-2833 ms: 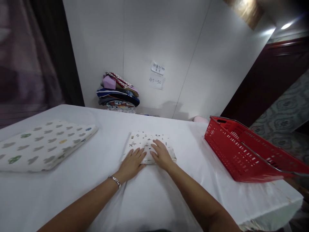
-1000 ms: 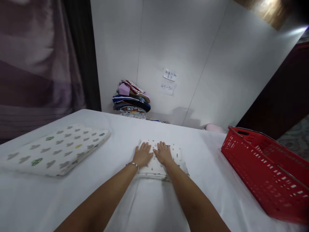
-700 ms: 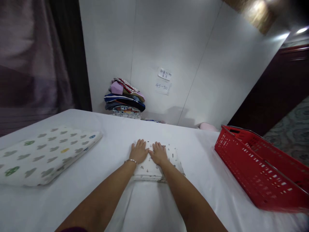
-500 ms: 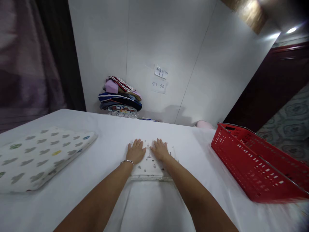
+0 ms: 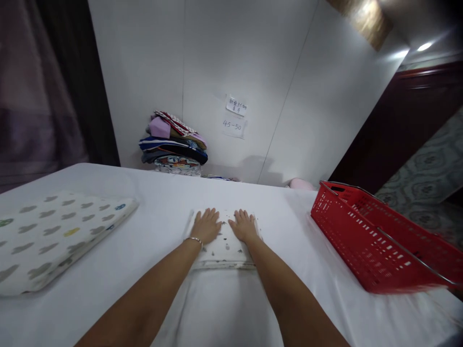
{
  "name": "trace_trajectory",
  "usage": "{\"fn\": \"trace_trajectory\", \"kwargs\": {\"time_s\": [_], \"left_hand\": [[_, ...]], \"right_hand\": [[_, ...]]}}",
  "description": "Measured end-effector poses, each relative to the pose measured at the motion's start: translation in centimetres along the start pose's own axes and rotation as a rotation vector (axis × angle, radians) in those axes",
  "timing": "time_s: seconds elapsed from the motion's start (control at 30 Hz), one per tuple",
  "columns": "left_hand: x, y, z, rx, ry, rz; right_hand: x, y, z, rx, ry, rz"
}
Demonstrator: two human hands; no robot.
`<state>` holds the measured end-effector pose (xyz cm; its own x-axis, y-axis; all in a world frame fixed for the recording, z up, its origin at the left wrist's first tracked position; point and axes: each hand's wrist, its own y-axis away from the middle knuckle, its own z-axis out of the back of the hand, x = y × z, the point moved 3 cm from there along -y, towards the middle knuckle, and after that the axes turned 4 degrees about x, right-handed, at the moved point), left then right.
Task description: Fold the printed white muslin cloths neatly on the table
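White speckled cloth (image 5: 224, 245), folded, on the table (image 5: 159, 212), left of the red basket (image 5: 361, 241).
Left hand (image 5: 206, 226) and right hand (image 5: 244, 226) lie flat on its far part, fingers spread.

A red basket (image 5: 352, 236) stands on the table (image 5: 289, 219).

Single head cam, above near side of table (image 5: 162, 197), facing fwd & down across it. Table's close, fills most of btm half; wall (image 5: 246, 53) behind table, farther off, up top.
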<state>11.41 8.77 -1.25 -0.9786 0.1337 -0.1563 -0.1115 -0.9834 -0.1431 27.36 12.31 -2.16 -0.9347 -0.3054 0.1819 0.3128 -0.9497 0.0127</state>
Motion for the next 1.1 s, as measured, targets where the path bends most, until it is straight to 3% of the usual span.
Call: {"fn": "trace_trajectory", "kwargs": {"time_s": [0.13,0.3,0.47,0.6,0.7,0.8,0.93,1.1], "left_hand": [[0.2,0.0,-0.9,0.039,0.015,0.019],[0.4,-0.1,-1.2,0.064,0.023,0.031],[0.3,-0.1,-1.3,0.066,0.029,0.042],[0.3,-0.1,-1.2,0.056,0.028,0.042],[0.3,0.1,-1.1,0.048,0.029,0.032],[0.3,0.3,-1.1,0.051,0.036,0.023],[0.2,0.2,-0.8,0.066,0.06,0.028],[0.3,0.1,0.9,0.133,0.122,0.049]], "right_hand": [[-0.6,-0.1,0.7,0.08,-0.009,-0.005],[-2.6,0.7,1.1,0.077,0.016,-0.129],[-3.1,1.1,1.1,0.123,0.02,-0.154],[-1.7,1.1,1.9,0.113,0.038,-0.158],[0.6,1.5,1.8,0.024,0.055,-0.01],[2.4,2.2,0.4,0.052,0.021,0.115],[3.0,2.8,-0.6,0.081,-0.005,0.119],[3.1,2.6,0.7,0.121,-0.038,0.116]]}}
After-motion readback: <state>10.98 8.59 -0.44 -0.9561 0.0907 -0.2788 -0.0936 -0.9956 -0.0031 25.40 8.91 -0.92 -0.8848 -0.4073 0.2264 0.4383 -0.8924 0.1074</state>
